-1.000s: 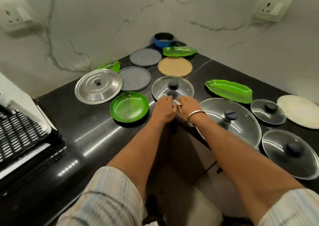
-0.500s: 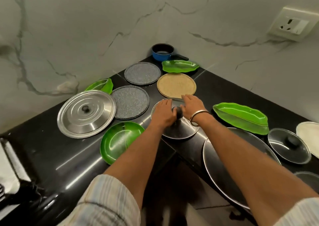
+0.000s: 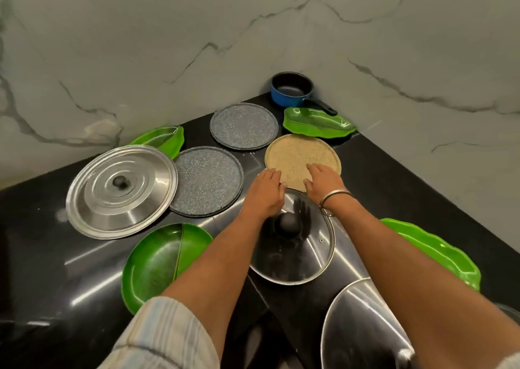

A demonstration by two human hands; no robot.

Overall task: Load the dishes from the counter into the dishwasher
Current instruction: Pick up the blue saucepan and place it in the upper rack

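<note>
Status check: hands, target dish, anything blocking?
Left hand and right hand open, reaching onto tan plate. Nothing gripped yet. Glass lid lies beneath both wrists, near edge of plate.

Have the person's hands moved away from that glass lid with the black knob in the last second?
Yes. Both the left hand and right hand moved forward from the glass lid's near edge onto the beige plate behind it.

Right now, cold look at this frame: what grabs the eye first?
Both hands at centre: the left hand and the right hand reach over a glass lid to the near edge of a tan round plate. Left of them lies a large steel lid beside a speckled grey plate. Bright green dishes ring the black counter, and a blue saucepan sits in the far corner.
</note>
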